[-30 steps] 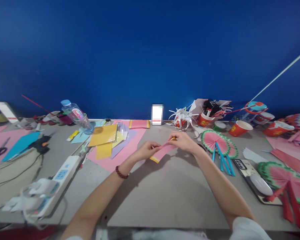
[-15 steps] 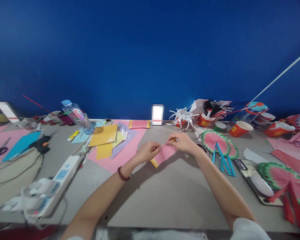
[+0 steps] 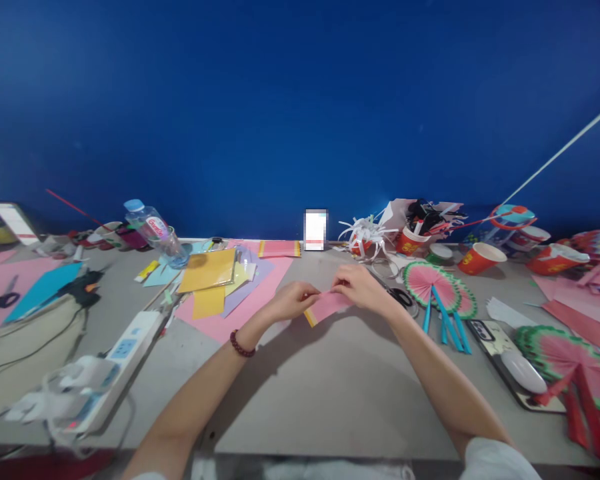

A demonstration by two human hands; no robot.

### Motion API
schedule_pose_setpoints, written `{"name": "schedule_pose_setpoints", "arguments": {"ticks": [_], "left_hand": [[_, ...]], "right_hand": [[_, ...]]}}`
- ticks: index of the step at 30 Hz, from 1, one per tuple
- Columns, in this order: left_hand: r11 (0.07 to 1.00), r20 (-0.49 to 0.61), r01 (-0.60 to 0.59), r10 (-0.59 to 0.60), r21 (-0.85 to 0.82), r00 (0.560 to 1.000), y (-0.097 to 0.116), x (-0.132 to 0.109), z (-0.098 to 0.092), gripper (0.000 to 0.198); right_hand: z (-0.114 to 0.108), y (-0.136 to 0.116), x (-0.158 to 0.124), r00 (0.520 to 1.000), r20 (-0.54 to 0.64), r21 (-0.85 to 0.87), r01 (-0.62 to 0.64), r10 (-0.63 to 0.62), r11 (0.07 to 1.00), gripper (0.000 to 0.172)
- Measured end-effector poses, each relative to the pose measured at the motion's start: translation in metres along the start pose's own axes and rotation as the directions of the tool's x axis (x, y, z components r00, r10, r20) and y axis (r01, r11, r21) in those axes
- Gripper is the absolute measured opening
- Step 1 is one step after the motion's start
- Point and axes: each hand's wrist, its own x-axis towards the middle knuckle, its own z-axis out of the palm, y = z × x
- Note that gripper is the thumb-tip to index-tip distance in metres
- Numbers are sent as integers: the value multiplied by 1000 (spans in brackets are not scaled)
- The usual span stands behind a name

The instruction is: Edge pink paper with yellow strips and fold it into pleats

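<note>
Between my hands is a piece of pink paper (image 3: pixel 327 307) with a yellow edge at its left end. My left hand (image 3: pixel 296 299) pinches its upper edge near the left, the wrist wearing a dark red bead bracelet. My right hand (image 3: pixel 356 285) pinches the same edge a little to the right and covers that end of the paper. Scissors (image 3: pixel 401 297) lie partly hidden beyond my right wrist. Farther back, another pink piece with yellow ends (image 3: pixel 279 249) rests against the blue wall.
To the left are yellow sheets (image 3: pixel 209 270), a tilted water bottle (image 3: pixel 155 230) and a power strip (image 3: pixel 123 350) with plugs and cords. On the right stand paper cups (image 3: pixel 481 259), watermelon-patterned paper fans (image 3: pixel 433 283), and a phone (image 3: pixel 485 333) under a white mouse (image 3: pixel 523 371).
Both hands have drawn closer together along the paper's upper edge. The paper's lower edge has risen slightly and shows less of its face.
</note>
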Motion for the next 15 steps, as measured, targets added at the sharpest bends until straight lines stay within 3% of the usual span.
{"name": "schedule_pose_setpoints", "arguments": {"ticks": [8,15], "left_hand": [[999,-63,45,-44,11,997,4,0,2,30],[985,-120,43,-23,169,993,7,-1,11,25]], "right_hand": [[1,1,0,999,7,51,-37,37,998,15],[4,-9,-3,999,51,-166,-2,11,986,15]]}}
